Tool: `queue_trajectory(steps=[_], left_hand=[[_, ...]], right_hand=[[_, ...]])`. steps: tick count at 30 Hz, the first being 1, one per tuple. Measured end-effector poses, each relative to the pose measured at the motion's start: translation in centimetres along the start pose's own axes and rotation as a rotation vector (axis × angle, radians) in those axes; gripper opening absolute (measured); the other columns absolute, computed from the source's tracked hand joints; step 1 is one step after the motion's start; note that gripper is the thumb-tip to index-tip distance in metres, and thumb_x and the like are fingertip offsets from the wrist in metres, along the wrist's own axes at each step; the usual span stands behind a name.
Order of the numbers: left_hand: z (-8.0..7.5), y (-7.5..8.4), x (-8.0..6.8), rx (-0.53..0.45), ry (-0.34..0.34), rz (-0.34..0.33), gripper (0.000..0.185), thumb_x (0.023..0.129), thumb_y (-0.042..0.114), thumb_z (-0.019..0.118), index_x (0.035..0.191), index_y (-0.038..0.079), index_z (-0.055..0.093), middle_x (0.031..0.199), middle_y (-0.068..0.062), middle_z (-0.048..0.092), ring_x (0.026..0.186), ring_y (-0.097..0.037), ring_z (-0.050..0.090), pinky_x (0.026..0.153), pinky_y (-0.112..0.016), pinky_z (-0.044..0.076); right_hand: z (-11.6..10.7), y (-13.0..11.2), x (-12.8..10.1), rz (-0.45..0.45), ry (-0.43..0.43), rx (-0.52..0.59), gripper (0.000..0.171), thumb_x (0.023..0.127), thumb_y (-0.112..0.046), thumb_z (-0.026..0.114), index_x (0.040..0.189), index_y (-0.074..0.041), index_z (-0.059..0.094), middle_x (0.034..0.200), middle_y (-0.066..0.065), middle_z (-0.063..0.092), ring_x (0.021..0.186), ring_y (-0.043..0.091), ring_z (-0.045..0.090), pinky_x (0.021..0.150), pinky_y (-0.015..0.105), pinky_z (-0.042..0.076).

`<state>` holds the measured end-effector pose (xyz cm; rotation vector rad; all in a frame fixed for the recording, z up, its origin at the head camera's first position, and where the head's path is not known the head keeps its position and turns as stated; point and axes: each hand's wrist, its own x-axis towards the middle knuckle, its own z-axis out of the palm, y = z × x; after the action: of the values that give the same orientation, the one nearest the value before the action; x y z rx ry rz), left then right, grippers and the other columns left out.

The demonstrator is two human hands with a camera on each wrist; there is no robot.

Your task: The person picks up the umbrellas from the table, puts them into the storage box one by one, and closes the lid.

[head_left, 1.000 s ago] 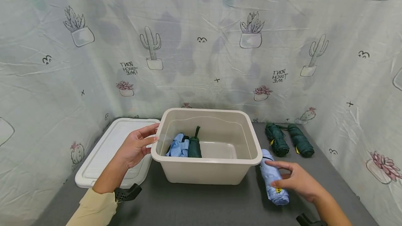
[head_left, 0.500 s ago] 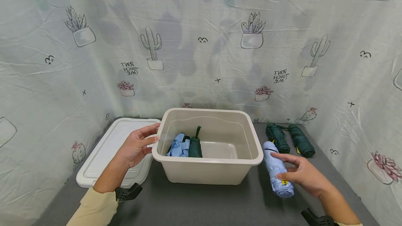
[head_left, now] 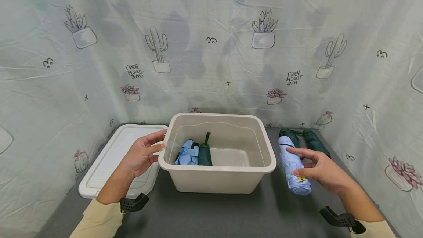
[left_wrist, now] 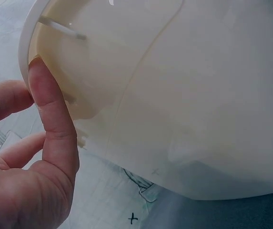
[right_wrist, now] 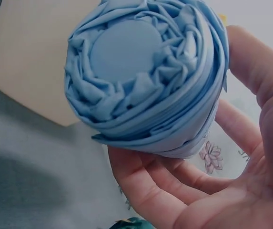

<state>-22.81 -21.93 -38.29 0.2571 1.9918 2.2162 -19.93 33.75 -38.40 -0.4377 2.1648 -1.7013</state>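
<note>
My left hand [head_left: 145, 153] pinches the left rim of a beige plastic storage bin [head_left: 216, 181]; in the left wrist view the thumb [left_wrist: 53, 105] lies along that rim. To the right of the bin, my right hand [head_left: 322, 170] holds a rolled light blue folding umbrella [head_left: 294, 168] with a dark strap and a yellow tag. The right wrist view shows the umbrella's round end [right_wrist: 124, 52] and fingers [right_wrist: 141, 176] curled under it. Inside the bin, at its left, a blue umbrella [head_left: 188, 153] lies beside a dark green umbrella [head_left: 205, 155].
A white lid [head_left: 127, 142] lies flat to the left of the bin. At the back right of the grey table [head_left: 211, 217] are two dark green rolled umbrellas [head_left: 315, 143], one partly hidden behind the held umbrella. A printed curtain [head_left: 211, 61] stands behind and on both sides.
My right hand has lifted the light blue umbrella and moved it up and slightly right, so it now overlaps a green umbrella behind. My left hand has stayed at the bin rim.
</note>
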Motion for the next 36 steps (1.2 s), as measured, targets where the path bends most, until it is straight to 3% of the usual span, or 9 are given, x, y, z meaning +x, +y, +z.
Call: queue_trajectory(steps=[11,18,36], left_hand=[[0.1,-0.1,0.0,-0.032,-0.002,0.001,0.065,0.1,0.007,0.065,0.157,-0.004,0.034,0.123,-0.005,0.059,0.103,-0.015,0.073,0.082,-0.033,0.064],[0.1,-0.1,0.0,-0.023,0.004,0.01,0.064,0.1,0.008,0.066,0.156,-0.003,0.037,0.124,-0.005,0.059,0.105,-0.017,0.073,0.083,-0.034,0.064],[0.0,-0.3,0.0,-0.008,0.008,0.004,0.063,0.1,0.008,0.065,0.156,-0.001,0.038,0.127,-0.005,0.06,0.107,-0.018,0.073,0.084,-0.036,0.063]], right_hand=[[-0.6,-2.5,0.8,-0.06,-0.025,0.064,0.064,0.093,0.008,0.063,0.15,-0.02,0.053,0.126,0.006,0.057,0.099,0.019,0.072,0.081,0.039,0.064],[-0.5,-4.6,1.7,-0.034,-0.026,0.093,0.064,0.093,0.008,0.063,0.15,-0.02,0.054,0.124,0.01,0.055,0.104,0.018,0.067,0.086,0.036,0.063],[1.9,-8.9,5.2,0.081,0.004,0.023,0.073,0.089,-0.003,0.075,0.155,-0.015,0.046,0.133,0.016,0.043,0.103,0.021,0.068,0.088,0.039,0.063]])
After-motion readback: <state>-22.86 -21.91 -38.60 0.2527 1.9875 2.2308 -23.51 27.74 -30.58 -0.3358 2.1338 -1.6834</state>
